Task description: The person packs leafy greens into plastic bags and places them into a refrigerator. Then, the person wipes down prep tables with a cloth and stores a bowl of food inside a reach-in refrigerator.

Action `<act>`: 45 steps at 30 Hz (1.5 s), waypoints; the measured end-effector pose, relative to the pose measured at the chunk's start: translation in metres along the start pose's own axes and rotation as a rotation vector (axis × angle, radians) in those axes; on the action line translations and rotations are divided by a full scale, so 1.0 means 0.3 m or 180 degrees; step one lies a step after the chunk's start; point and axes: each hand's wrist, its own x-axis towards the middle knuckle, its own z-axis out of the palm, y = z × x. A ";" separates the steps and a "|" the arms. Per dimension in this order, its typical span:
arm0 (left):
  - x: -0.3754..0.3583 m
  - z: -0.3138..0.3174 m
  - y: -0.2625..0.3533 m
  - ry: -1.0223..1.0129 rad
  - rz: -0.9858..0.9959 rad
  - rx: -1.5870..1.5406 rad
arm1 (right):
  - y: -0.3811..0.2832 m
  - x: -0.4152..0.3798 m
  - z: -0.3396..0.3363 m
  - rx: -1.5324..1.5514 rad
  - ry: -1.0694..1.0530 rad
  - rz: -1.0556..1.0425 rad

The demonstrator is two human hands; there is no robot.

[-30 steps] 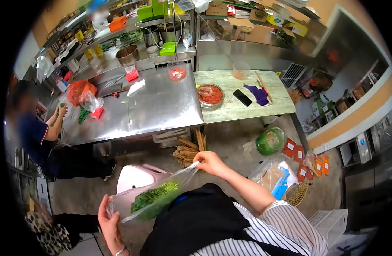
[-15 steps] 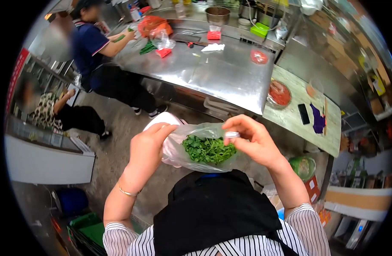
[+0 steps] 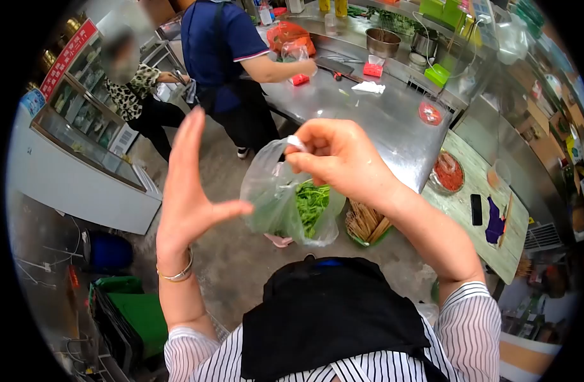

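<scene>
A clear plastic bag (image 3: pixel 263 191) with chopped green herbs (image 3: pixel 312 207) inside hangs in front of me. My right hand (image 3: pixel 343 153) pinches the bag's top edge, its fingers closed on the plastic near a white piece. To the left of the bag, my left hand (image 3: pixel 193 191) is raised with thumb and fingers spread wide, holding nothing. Its thumb tip comes close to the bag's left side. Part of a pink item (image 3: pixel 278 240) shows beneath the bag.
A co-worker in dark blue (image 3: pixel 219 57) stands at the steel counter (image 3: pixel 394 127); another person (image 3: pixel 139 95) is behind, left. Wooden sticks (image 3: pixel 366 224) stand low beyond the bag. A side table (image 3: pixel 460 219) holds a phone (image 3: pixel 476 209). Green bin (image 3: pixel 136 318), lower left.
My left hand has let go of the bag and opened, moving left. My right hand has risen and moved left with the bag, which now hangs. The view has turned left.
</scene>
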 end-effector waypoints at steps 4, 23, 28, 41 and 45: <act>-0.164 0.210 -0.123 -0.0715 -0.0110 -0.0350 | -0.093 0.061 0.086 0.0001 -0.0449 -0.0532; -0.117 0.391 0.235 -0.0253 -0.0318 -0.2567 | 0.265 -0.357 0.096 -0.2279 -0.0115 -0.1019; -0.086 0.397 0.243 -0.0211 0.1507 -0.0429 | 0.403 -0.394 0.064 -0.0922 -0.0089 -0.0017; -0.914 0.145 -0.288 0.1496 -0.2417 -0.3290 | 0.318 0.016 0.538 0.2949 -0.0022 0.1648; -0.945 0.185 -0.445 0.2106 -0.1717 -0.5019 | 0.318 0.145 0.867 0.4046 -0.0382 0.2010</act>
